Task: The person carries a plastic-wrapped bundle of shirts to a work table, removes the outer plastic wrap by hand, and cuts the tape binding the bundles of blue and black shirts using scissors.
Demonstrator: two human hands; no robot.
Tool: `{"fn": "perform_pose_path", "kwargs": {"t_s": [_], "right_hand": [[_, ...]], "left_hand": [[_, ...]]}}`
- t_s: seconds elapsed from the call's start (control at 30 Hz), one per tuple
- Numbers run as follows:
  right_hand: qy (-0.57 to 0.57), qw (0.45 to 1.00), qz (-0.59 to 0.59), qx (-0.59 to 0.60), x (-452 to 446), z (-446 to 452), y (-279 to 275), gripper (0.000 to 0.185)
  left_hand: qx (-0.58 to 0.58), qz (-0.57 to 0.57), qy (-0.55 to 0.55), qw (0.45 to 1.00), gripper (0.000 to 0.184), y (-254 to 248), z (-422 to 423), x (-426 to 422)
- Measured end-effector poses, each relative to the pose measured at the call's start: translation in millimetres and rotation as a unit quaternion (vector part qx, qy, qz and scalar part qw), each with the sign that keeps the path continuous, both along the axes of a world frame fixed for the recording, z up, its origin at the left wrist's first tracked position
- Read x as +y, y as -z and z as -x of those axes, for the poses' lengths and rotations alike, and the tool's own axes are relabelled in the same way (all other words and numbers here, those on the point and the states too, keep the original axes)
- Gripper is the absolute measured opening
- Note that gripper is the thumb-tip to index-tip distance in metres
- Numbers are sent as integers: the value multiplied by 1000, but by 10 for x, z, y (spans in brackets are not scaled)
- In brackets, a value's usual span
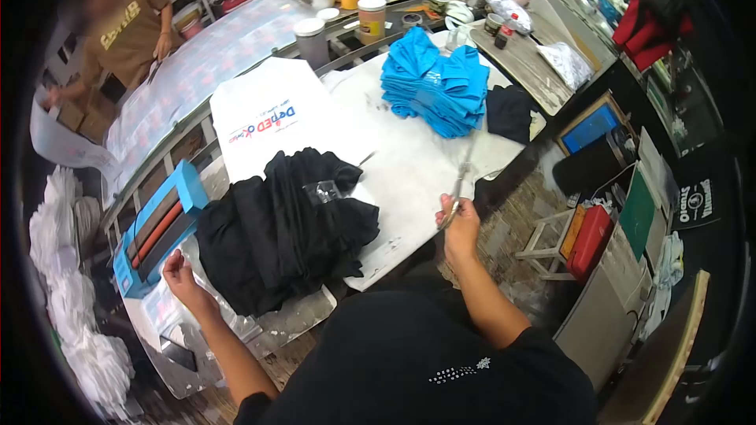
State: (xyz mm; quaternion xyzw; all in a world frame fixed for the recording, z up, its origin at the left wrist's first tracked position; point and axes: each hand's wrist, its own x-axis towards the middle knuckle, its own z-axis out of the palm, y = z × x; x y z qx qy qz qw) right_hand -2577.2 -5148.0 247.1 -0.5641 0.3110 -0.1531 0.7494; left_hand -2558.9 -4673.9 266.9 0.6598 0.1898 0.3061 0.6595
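My right hand (461,224) grips a pair of scissors (460,182) by the handles, with the blades pointing away over the edge of the white work surface (402,161). My left hand (186,279) is raised with loosely bent fingers and nothing visible in it. It hovers beside clear plastic bags (161,311) and a blue device with dark and red bars (153,228). Between my hands lies a heap of folded black cloth (276,228), with a clear plastic piece (321,191) on top. Farther back sits a stack of bright blue cloth (435,83).
A white printed garment (272,114) lies beyond the black heap. Jars (371,20) and a bottle (506,30) stand along the back. Another person (126,31) is at a long sheet-covered table (213,55). On the right are a stool (546,245) and leaning boards (622,260).
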Motion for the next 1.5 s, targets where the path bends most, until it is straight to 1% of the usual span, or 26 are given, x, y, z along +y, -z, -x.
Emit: {"fn": "perform_pose_path", "kwargs": {"t_s": [0.03,0.13,0.23,0.33,0.37,0.43,0.5,0.57,0.63,0.7,0.73,0.83,0.9,0.97,1.03,1.1,1.17,1.23,1.27,1.3,1.33,1.37,1.4,1.43,1.47,1.5], "right_hand": [[72,997,3,-18,-157,-45,68,23],[131,990,-1,-55,-719,-217,107,20],[128,987,33,-95,-1488,-533,286,18],[107,988,89,-71,-2281,-947,560,22],[80,988,122,-48,-2518,-1098,611,24],[44,995,92,-12,-2791,-1411,551,28],[12,998,65,15,-2967,-1729,429,24],[-38,993,96,57,-3216,-2094,519,22],[-93,983,131,93,-3459,-2513,725,21],[-111,932,310,148,-3668,-2921,1054,26],[-139,905,370,160,-3686,-3064,990,31],[-178,874,413,185,-3686,-3446,952,32],[-188,881,400,168,-3595,-3584,883,33],[-202,873,389,215,-3551,-3754,918,33],[-221,863,406,204,-3587,-3893,1164,36],[-223,858,431,167,-3634,-3947,1300,44],[-295,863,385,142,-3830,-3965,1311,52],[-256,907,325,72,-4105,-3897,1300,47],[-198,880,423,83,-4272,-3840,1293,47],[-171,855,464,154,-4321,-3689,959,48],[-172,833,490,191,-4569,-3661,1059,51],[-126,786,558,236,-4702,-3552,1171,60],[-151,725,603,297,-4851,-3493,1290,69],[-143,706,566,401,-4580,-3340,912,73],[-137,694,569,419,-4498,-3216,885,71],[-119,690,605,378,-4637,-3152,1240,71]], "left_hand": [[-21,-134,16,991,27,-124,-35,-376],[-37,-171,220,960,27,-493,-106,-1791],[4,-382,441,813,43,-342,-206,-2838],[68,-539,464,699,61,278,-496,-3523],[73,-539,464,699,61,471,-598,-3611],[249,-640,341,642,64,717,-772,-3658],[373,-598,305,640,63,778,-882,-3554],[391,-647,260,600,61,935,-869,-3359],[417,-655,204,596,59,946,-886,-3151],[406,-683,134,592,51,865,-929,-3009],[406,-689,116,589,49,846,-938,-2921],[407,-687,110,592,48,719,-982,-2838],[411,-676,112,601,48,645,-986,-2916],[409,-623,132,653,47,636,-977,-3039],[430,-622,141,638,47,639,-913,-3216],[433,-653,203,588,48,619,-843,-3468],[446,-631,199,603,55,824,-708,-3549],[425,-598,189,653,63,959,-563,-3577],[436,-574,199,663,70,882,-545,-3650],[443,-570,184,667,70,871,-506,-3722],[411,-579,172,683,71,873,-457,-3798],[379,-587,158,698,71,879,-414,-3876],[376,-585,147,703,69,894,-379,-3961],[384,-582,121,707,69,906,-345,-4045],[370,-557,122,733,66,921,-300,-4138],[353,-532,124,760,63,932,-270,-4230]]}}
